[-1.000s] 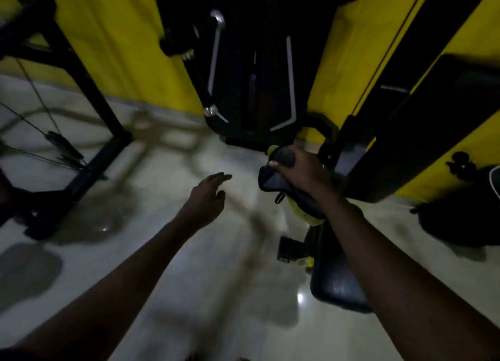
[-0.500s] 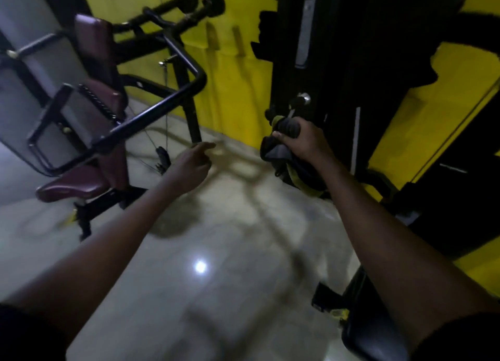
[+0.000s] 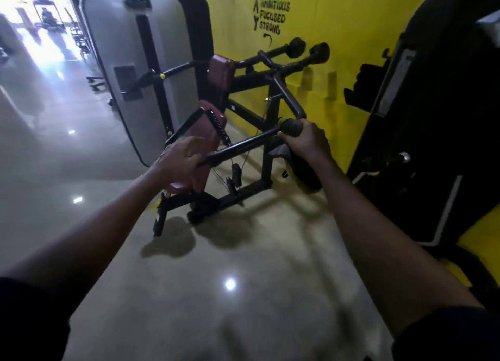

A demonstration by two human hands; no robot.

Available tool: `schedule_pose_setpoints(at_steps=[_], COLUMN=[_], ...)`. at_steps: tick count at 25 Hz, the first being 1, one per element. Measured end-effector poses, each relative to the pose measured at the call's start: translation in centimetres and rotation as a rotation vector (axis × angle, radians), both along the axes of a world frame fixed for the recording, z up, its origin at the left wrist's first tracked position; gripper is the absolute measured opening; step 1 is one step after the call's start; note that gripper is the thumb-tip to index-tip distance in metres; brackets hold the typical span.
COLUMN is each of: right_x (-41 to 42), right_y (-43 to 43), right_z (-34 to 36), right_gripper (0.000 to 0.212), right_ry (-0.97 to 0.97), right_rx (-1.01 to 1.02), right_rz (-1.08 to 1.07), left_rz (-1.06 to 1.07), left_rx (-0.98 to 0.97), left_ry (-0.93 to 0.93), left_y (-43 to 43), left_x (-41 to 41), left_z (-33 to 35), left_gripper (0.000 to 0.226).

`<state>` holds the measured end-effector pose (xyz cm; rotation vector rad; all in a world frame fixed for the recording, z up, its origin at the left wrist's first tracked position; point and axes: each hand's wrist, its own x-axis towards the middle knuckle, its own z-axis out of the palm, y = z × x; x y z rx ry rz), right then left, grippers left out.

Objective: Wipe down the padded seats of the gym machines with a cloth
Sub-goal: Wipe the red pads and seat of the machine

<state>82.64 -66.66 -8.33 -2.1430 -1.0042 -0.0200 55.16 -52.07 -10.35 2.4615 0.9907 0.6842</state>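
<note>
A gym machine with a black frame stands against the yellow wall. It has a maroon padded seat [image 3: 180,187], a maroon back pad [image 3: 209,137] and a maroon upper pad [image 3: 220,70]. My right hand [image 3: 307,140] grips a dark cloth [image 3: 290,126] wrapped over the machine's black handle bar [image 3: 243,145]. The cloth's loose end [image 3: 303,168] hangs below my wrist. My left hand [image 3: 177,160] is at the near end of that bar, in front of the seat. Its fingers are loosely spread and blurred, and it holds nothing.
A tall grey shroud [image 3: 127,71] rises left of the machine. A large black weight-stack machine [image 3: 433,122] fills the right side. The yellow wall [image 3: 338,36] carries black lettering. The glossy floor [image 3: 216,279] stretches toward me and to the left.
The view swung left onto the maroon machine. My right hand moved the cloth from the black machine onto the handle bar. My left hand reached the bar's near end.
</note>
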Motion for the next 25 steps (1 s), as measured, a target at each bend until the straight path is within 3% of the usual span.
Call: schedule_pose_setpoints(at_steps=[13, 25], right_x=[-13.5, -11.3], right_y=[23.7, 48.2], right_z=[5.1, 7.2], right_gripper=[0.052, 0.054], right_ry=[-0.059, -0.032], right_rx=[0.047, 0.055], right_rz=[0.061, -0.005], left_rz=[0.128, 0.035], left_rx=[0.061, 0.066], left_ry=[-0.055, -0.101], left_y=[20.7, 45.1], left_x=[-14.3, -10.4], left_z=[3.1, 4.0], left_gripper=[0.049, 0.05])
